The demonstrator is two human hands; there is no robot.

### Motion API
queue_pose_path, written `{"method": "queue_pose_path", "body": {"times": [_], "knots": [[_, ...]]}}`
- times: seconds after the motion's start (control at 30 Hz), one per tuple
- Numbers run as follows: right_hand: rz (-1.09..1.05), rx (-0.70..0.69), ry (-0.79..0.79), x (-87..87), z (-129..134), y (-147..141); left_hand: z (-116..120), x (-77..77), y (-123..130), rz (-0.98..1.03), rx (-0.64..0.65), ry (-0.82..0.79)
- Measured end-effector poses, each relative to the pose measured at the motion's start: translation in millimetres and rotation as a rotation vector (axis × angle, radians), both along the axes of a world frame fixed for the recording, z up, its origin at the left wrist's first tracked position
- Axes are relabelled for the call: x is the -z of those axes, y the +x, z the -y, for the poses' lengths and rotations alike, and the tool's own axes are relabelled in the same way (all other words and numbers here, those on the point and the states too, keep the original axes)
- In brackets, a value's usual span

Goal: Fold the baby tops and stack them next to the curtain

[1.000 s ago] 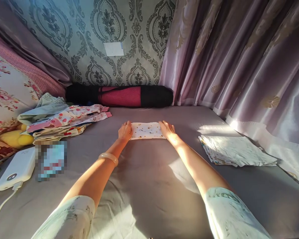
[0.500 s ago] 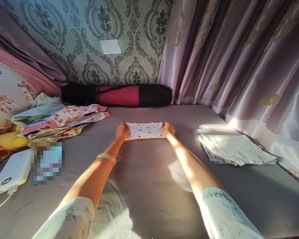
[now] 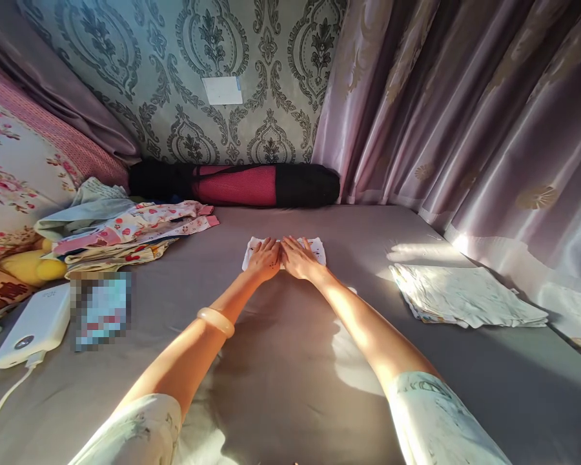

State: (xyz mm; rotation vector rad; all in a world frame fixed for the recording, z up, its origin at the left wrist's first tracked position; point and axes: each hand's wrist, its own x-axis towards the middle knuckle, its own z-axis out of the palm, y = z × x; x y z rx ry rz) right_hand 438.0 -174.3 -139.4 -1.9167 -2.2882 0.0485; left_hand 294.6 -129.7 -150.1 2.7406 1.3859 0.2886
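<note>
A white folded cloth with a small print lies on the grey bed sheet, mostly covered by my hands. My left hand rests flat on its left half, fingers stretched out. Beside it, almost touching, my right hand lies flat on the right half with its fingers extended. Only the cloth's outer ends and bits of its far edge show. Whether it is a garment I cannot tell.
To the right sits a stack of folded pale clothes. Loose clothes are heaped at the left, near a yellow plush toy and a white power bank with a cable. A black and red rolled bag lies along the wall.
Both hands have let go of the cloth's two ends and moved inward, now lying flat on top of it. The view has shifted slightly.
</note>
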Motion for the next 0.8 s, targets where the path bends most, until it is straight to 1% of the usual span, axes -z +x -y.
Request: {"method": "queue_pose_path", "body": {"times": [0.1,0.17,0.23,0.37,0.47,0.53,0.67,0.8], "knots": [[-0.020,-0.002,-0.085,6.6,-6,-7,-2,6.1,0,-0.053,-0.039,-0.048],[-0.037,0.005,-0.144,8.6,-9,-8,-5,7.5,-4,-0.061,-0.050,-0.060],[-0.049,0.010,-0.170,10.1,-11,-8,-7,7.8,-7,-0.062,-0.050,-0.076],[-0.067,0.010,-0.126,13.8,-11,-4,-12,8.7,-10,-0.064,-0.074,-0.121],[-0.070,0.023,-0.103,16.7,-10,0,-17,12.0,-13,-0.054,-0.130,-0.154],[-0.062,0.055,-0.091,18.6,-11,3,-21,15.2,-17,-0.045,-0.157,-0.158],[-0.034,0.140,-0.087,22.1,-11,11,-26,20.4,-25,-0.042,-0.162,-0.137],[0.002,0.213,-0.119,22.4,-7,25,-28,20.6,-35,-0.045,-0.182,-0.156]]}}
